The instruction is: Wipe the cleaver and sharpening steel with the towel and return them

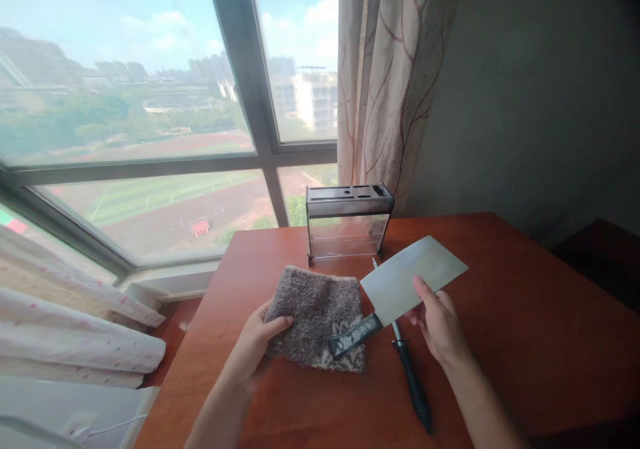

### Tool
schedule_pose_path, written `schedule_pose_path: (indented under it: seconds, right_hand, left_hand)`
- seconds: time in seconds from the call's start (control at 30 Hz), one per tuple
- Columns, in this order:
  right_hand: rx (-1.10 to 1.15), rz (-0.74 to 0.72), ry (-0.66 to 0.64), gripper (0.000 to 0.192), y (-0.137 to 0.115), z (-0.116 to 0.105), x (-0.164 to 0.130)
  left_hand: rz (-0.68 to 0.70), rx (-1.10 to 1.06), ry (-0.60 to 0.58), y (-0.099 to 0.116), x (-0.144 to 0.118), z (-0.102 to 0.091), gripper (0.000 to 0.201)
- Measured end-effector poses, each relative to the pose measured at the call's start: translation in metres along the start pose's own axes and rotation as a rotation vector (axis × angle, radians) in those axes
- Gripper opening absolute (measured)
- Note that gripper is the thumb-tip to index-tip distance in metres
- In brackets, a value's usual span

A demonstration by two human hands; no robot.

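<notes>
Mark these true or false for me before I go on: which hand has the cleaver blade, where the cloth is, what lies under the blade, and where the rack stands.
1. The right hand grips the broad steel cleaver by its blade. True.
2. The left hand rests on bare table. False: it holds the grey-brown fluffy cloth.
3. A slim black-handled tool lies on the red-brown wooden table below the cleaver. True.
4. The clear knife rack with a metal top stands at the table's near edge. False: it stands at the far edge, by the window.
</notes>
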State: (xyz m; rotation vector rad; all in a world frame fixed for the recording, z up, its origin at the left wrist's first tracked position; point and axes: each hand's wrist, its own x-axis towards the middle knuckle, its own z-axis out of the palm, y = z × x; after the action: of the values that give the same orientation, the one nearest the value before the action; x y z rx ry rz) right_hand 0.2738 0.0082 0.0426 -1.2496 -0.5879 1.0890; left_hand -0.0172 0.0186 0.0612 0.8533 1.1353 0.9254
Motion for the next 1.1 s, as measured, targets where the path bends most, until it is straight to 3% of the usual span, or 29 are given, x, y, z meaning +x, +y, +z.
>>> schedule_pose_path:
  seconds: [0.13,0.27,0.4,0.5,0.6,0.67,0.73,0.83,0.9,0.97,1.1]
  right_hand:
    - [-0.164,-0.016,0.018,0.049,0.006,0.009,0.001]
    - [-0.291,-0.079,-0.001,0.057,-0.001,0.018,-0.001]
    - [-0.371,-0.113,0.006,0.062,-0.011,0.023,-0.007]
    - [-0.356,-0.101,0.005,0.062,-0.015,0.025,-0.013]
    - [-0.323,-0.092,-0.013,0.063,-0.017,0.028,-0.019]
    - [-0.316,-0.094,-0.043,0.063,-0.019,0.032,-0.023]
    - [-0.291,-0.083,-0.069,0.062,-0.023,0.036,-0.028]
    - [-0.263,-0.100,-0.089,0.058,-0.031,0.041,-0.036]
    - [-0.287,-0.169,-0.114,0.056,-0.037,0.042,-0.042]
    - [-0.327,-0.248,-0.159,0.056,-0.042,0.042,-0.045]
    - [-0.366,-0.349,-0.234,0.048,-0.047,0.039,-0.045]
  left_hand:
    - [0.240,0.218,0.060,0.002,-0.021,0.025,0.044]
    - [0.617,0.729,-0.125,-0.006,-0.047,0.055,0.034]
    - [0.777,1.150,-0.210,-0.016,-0.056,0.065,0.033]
    - [0.781,1.208,-0.118,-0.018,-0.049,0.061,0.030]
    - [0.780,1.247,0.058,-0.014,-0.037,0.061,0.066]
    - [0.816,1.312,0.100,-0.011,-0.028,0.065,0.088]
    - [0.840,1.363,0.123,-0.009,-0.021,0.069,0.084]
    - [0.738,1.382,0.160,-0.008,-0.014,0.074,0.055]
    - [0.625,1.364,0.139,-0.005,-0.013,0.076,0.033]
    - [0.538,1.292,0.068,0.001,-0.015,0.077,0.024]
    - [0.410,0.927,-0.215,0.017,-0.020,0.074,0.036]
